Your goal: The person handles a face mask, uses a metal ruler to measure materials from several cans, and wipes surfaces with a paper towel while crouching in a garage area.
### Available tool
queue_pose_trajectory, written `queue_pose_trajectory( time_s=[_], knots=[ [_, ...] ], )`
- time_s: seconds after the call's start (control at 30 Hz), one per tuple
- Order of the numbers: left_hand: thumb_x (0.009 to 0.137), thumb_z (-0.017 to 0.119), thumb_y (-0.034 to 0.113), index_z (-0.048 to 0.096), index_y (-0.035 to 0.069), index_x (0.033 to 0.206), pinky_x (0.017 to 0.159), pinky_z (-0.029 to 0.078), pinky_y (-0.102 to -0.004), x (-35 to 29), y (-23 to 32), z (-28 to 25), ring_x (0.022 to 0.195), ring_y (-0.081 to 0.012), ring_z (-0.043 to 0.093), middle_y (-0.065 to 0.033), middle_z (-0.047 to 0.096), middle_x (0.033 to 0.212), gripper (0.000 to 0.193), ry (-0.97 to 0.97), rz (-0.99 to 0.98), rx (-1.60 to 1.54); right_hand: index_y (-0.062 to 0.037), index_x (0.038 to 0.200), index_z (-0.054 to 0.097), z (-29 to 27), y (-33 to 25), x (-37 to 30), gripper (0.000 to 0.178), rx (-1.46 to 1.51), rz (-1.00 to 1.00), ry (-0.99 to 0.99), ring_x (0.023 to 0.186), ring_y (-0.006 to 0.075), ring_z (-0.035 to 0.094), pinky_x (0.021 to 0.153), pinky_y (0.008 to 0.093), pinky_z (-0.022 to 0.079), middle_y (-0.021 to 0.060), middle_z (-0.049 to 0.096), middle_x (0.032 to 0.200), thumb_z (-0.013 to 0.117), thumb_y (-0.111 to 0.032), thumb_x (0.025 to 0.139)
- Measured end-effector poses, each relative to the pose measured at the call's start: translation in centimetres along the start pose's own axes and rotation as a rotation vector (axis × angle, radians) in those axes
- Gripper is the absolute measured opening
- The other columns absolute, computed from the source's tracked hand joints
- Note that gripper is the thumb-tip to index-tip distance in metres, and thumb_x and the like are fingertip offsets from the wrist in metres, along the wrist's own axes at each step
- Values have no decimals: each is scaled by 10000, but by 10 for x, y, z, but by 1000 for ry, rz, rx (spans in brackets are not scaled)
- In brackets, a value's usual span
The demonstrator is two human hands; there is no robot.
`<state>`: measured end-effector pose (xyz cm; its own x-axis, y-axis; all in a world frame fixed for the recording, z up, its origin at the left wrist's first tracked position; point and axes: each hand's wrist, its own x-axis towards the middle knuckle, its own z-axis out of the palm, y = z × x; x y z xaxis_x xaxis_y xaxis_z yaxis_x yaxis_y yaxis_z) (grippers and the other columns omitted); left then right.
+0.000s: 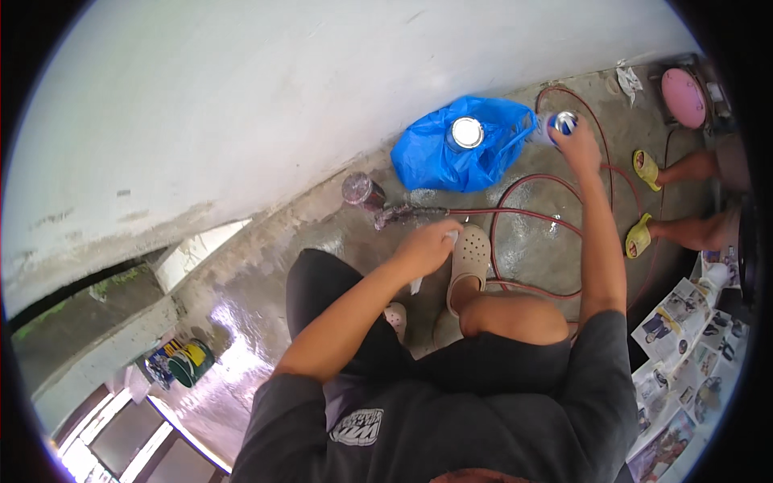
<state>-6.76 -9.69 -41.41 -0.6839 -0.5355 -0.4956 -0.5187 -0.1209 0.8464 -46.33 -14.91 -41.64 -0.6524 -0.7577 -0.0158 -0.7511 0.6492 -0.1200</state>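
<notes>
My right hand [578, 146] reaches far forward to the right, its fingers wrapped round a small blue and silver can [565, 122]. That can is beside a blue plastic bag [423, 153]. Another can with a bright, pale lid [466, 133] stands on or in the bag. My left hand [427, 248] is closed in front of me, above my shoe. A thin white piece, perhaps cloth or paper, shows at its fingertips and below the palm. Beyond that hand lies a paint-stained spray gun [396, 213] with a dark, crusted cup [363, 191].
A red hose [551, 177] loops across the wet concrete floor. A white wall [322, 72] runs along the far side. Another person's feet in yellow slippers [638, 236] stand at right, near a pink round object [684, 98]. A green bucket [191, 364] is at left.
</notes>
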Motion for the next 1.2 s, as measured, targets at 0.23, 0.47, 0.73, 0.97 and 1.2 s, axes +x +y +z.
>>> queue_pose_trajectory(
  time_s=[0.23,0.47,0.73,0.97,1.2],
  knots=[
    [832,733,372,493,80,1403,845,543,-437,6,52,9,1000,-369,660,-144,587,1319,685,265,339,185,-22,1359,523,-165,-25,-126,785,5,-393,-97,1107,388,648,909,461,528,229,648,1219,777,-425,735],
    [689,839,426,425,98,1442,884,550,-464,-65,85,-40,1115,-360,651,-173,547,1398,920,535,419,296,-5,1334,532,-199,-151,-215,778,184,-829,-224,1071,375,664,868,435,553,221,617,1268,806,-404,724],
    [657,910,323,482,91,1382,926,537,-412,-145,63,-128,1100,-301,675,-147,675,1214,874,750,223,341,18,1338,554,-189,-225,-197,865,582,-831,-604,1038,356,663,879,432,519,213,664,1169,741,-616,780],
    [606,932,336,495,83,1331,886,543,-416,-204,7,-145,1050,-287,693,-118,702,1137,883,1063,108,288,-47,1071,687,30,-197,-156,380,9,-1125,-732,1007,380,662,869,481,520,190,701,1027,704,-372,875],
    [618,944,257,518,36,1243,896,532,-384,-186,-16,-131,1037,-264,688,-128,699,1116,788,1119,29,225,-93,1058,686,163,-198,-181,291,-97,-1068,-886,966,379,684,800,508,542,168,711,981,684,-326,883]
  ],
)
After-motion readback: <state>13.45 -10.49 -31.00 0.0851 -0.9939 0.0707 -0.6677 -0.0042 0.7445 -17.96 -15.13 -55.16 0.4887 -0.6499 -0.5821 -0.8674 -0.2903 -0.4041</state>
